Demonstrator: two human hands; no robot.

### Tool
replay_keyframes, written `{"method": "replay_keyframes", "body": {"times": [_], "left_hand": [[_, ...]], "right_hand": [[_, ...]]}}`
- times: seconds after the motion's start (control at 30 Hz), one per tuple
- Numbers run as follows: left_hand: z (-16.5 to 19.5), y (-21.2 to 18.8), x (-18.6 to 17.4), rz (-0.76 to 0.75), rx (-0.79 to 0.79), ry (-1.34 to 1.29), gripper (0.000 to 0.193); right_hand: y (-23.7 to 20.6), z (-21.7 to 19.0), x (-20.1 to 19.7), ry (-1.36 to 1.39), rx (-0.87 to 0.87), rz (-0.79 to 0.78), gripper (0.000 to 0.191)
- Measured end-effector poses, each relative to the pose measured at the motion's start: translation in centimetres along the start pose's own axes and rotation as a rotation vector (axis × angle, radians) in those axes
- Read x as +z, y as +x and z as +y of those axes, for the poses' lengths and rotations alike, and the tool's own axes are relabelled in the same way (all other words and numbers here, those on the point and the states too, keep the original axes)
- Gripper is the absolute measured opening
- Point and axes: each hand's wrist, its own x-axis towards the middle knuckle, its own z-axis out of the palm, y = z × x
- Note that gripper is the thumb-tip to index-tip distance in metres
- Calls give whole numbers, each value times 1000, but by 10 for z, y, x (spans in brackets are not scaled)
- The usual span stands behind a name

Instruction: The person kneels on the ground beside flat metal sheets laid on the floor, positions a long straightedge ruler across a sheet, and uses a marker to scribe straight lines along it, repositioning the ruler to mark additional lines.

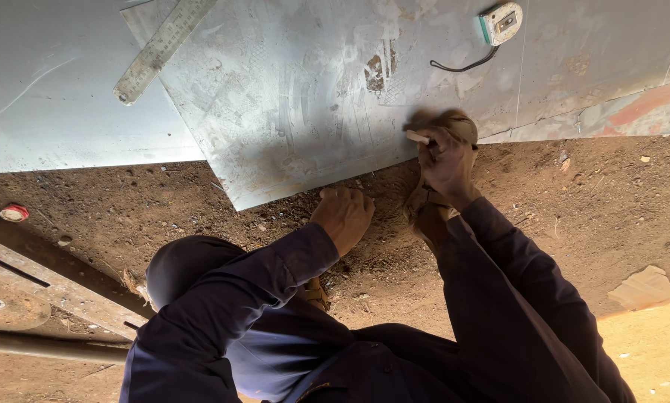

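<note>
Steel rule [161, 49] lies at eleven o'clock on the metal sheet [298, 97], well apart from the work. Left hand [343, 215], curled shut with nothing in it, rests on the dirt ground [574, 216] at the sheet's near edge; pressing on the sheet itself would likely steady it better. Right hand [447, 160], at one o'clock of the left, grips a small pale marker [417, 136] touching the sheet. Short, firm strokes seem wise. Tape measure [501, 22] sits at one o'clock
</note>
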Motion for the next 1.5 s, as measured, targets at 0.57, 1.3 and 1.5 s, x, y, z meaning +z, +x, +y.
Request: {"method": "replay_keyframes", "body": {"times": [0.57,1.3,1.5], "left_hand": [[-4,-2,0,-70,35,32,61],[-2,2,7,-4,-21,-12,53],[0,12,28,-34,-19,-71,50]], "right_hand": [[10,-7,-8,48,51,-67,11],[18,13,-13,497,179,60,11],[54,35,-54,369,178,203,25]]}}
